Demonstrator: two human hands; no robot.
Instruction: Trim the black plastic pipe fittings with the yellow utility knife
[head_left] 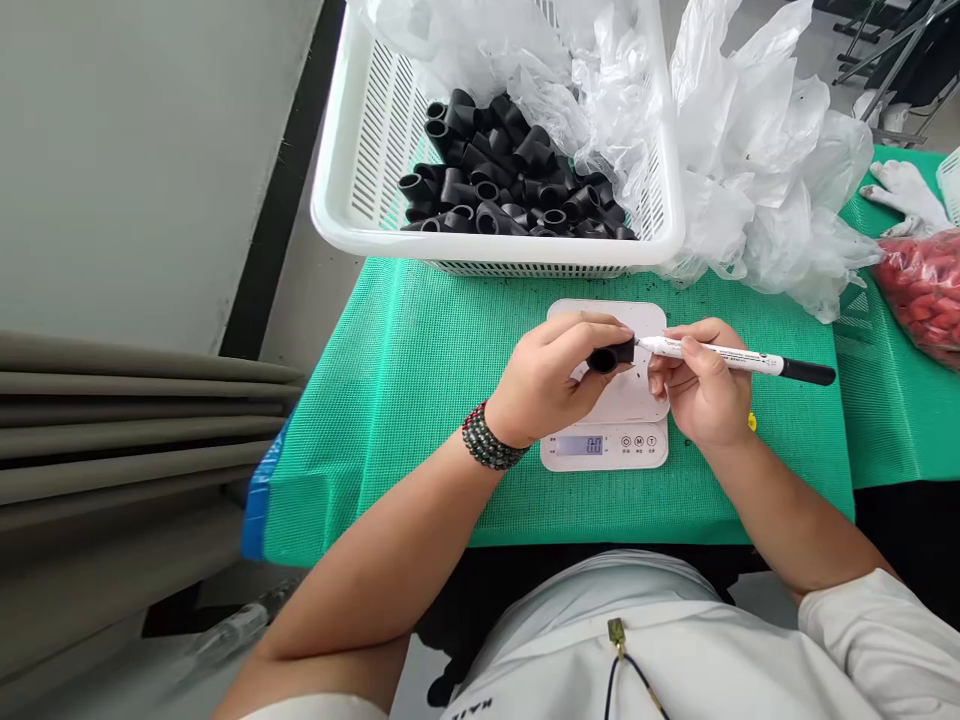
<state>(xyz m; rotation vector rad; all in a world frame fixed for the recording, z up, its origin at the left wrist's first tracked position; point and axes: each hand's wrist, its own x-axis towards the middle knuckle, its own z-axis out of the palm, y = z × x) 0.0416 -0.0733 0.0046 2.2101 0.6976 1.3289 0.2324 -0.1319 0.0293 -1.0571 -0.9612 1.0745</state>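
your table cover (450, 330) is green mesh; your basket (499, 248) is white, slotted; your tee fittings (487, 180) are black; your marker (712, 353) is white, black-capped.

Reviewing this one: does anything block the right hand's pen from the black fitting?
Nothing visible does. The pen, in the right hand, has its tip right at the black fitting, gripped by the left hand over the scale.
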